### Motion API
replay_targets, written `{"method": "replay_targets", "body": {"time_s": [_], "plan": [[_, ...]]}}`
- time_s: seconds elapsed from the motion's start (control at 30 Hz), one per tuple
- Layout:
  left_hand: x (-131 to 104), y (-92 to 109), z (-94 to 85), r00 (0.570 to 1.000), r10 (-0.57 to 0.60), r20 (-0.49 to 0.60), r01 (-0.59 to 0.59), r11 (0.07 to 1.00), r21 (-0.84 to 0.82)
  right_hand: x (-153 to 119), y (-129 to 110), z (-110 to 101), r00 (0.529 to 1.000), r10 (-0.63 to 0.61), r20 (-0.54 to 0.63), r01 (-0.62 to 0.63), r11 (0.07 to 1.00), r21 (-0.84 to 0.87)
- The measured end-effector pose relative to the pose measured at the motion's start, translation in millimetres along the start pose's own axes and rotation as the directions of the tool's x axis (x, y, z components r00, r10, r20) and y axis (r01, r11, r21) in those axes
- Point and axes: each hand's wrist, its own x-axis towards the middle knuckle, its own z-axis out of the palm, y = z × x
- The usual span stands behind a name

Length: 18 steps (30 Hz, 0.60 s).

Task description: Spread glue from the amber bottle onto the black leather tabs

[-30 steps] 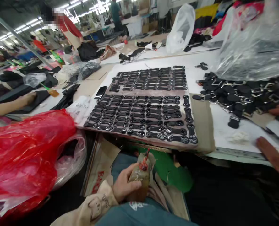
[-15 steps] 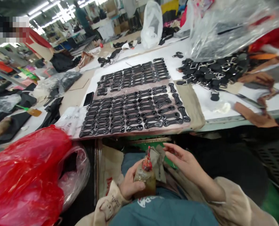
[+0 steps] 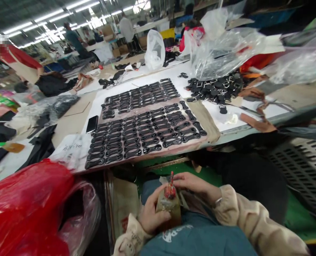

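Note:
My left hand (image 3: 155,212) is wrapped around a squat, yellowish, grimy squeeze bottle (image 3: 171,208), held upright over my lap. Its narrow nozzle (image 3: 170,190) is crusted red. My right hand (image 3: 194,183) has its fingers bent in just behind the nozzle; the fingertips are hidden, so I cannot make out what they hold. A greyish cloth (image 3: 184,201) shows below that hand. On the table beyond, rows of glossy black strap pieces (image 3: 132,139) with rounded ends lie on a pinkish board (image 3: 115,115).
A red plastic bag (image 3: 27,209) bulges at the left front. A phone (image 3: 92,124) lies beside the board. Black tabs with metal buckles (image 3: 214,87) are heaped at right, near clear plastic (image 3: 216,53) and brown strips (image 3: 258,122). A grey slotted crate (image 3: 304,167) stands lower right.
My right hand has come left, from open beside the bottle to behind its nozzle, with fingers bent. My left hand keeps hold of the bottle. The view has swung to the right.

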Motion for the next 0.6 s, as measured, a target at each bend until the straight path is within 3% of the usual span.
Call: {"method": "replay_targets", "body": {"time_s": [0.23, 0.4, 0.5, 0.6], "plan": [[-1, -1, 0.1, 0.998, 0.025, -0.061, -0.020, 0.998, 0.066, -16, -24, -13, 0.965, -0.105, -0.240, 0.138, 0.983, 0.125], [6, 2, 5.9, 0.995, 0.042, -0.095, -0.030, 0.992, 0.122, -40, -51, -3, 0.879, -0.225, -0.421, 0.395, 0.838, 0.375], [8, 2, 8.5, 0.997, 0.022, -0.078, -0.012, 0.992, 0.127, -47, -58, 8, 0.920, -0.182, -0.348, 0.350, 0.781, 0.518], [7, 2, 9.2, 0.997, 0.004, -0.071, 0.007, 0.989, 0.146, -49, -58, 13, 0.969, -0.155, -0.194, 0.239, 0.798, 0.554]]}}
